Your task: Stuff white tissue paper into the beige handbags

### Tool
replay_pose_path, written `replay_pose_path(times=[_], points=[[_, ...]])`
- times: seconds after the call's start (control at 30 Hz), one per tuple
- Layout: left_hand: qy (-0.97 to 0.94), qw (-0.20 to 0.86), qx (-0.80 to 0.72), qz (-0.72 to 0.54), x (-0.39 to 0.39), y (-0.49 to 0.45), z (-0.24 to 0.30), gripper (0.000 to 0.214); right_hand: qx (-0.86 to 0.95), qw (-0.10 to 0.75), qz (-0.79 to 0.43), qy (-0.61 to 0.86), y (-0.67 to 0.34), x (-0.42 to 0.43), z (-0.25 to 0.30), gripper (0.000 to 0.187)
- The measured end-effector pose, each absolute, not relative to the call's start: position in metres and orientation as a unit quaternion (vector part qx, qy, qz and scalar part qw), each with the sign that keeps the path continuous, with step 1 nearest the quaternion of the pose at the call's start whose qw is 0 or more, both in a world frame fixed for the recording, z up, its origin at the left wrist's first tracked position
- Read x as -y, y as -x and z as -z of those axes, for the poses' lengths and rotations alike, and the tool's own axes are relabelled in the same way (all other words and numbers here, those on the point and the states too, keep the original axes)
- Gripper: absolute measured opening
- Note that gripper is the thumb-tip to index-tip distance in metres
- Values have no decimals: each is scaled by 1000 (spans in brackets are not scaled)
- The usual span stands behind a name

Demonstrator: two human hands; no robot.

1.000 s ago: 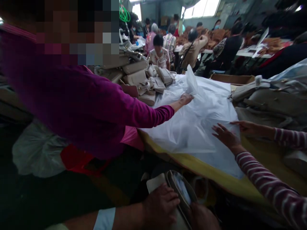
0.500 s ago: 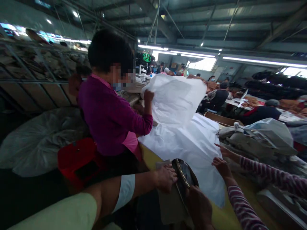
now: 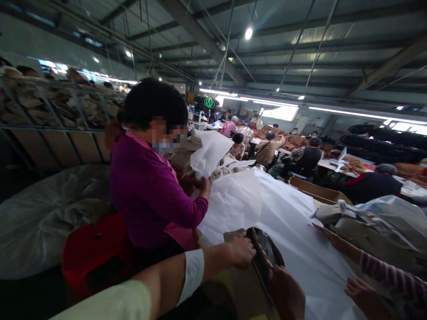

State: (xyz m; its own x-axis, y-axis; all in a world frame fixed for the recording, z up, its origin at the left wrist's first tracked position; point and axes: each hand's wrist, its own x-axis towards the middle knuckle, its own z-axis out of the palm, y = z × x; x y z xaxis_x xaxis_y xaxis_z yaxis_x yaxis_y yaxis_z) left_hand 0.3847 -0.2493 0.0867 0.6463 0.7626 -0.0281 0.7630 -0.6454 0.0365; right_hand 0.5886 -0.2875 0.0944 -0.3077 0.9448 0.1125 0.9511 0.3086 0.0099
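A dark-rimmed bag was held low at the near edge of the surface. Its rim was clasped by the left hand, grip closed on it; the right hand was closed on its lower side. White plastic sheeting lay just beyond.

Handbag near centre, between both hands; plastic sheeting beyond; seated co-worker left; possibly bags right.
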Motion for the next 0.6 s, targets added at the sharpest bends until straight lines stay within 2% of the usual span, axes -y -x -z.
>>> replay_pose_path(times=[0.1,0.27,0.47,0.6], points=[[-904,47,-423,29,232,-375,-98,27,780,42,31,624,-578,273,-101,48],[-882,38,-452,-128,211,-374,-112,32,776,22,73,626,-568,257,-112,48],[-919,43,-390,-27,196,-375,-101,33,751,26,81,655,-561,250,-115,41],[-931,87,-356,10,198,-372,-100,39,748,36,76,658,-560,252,-110,36]])
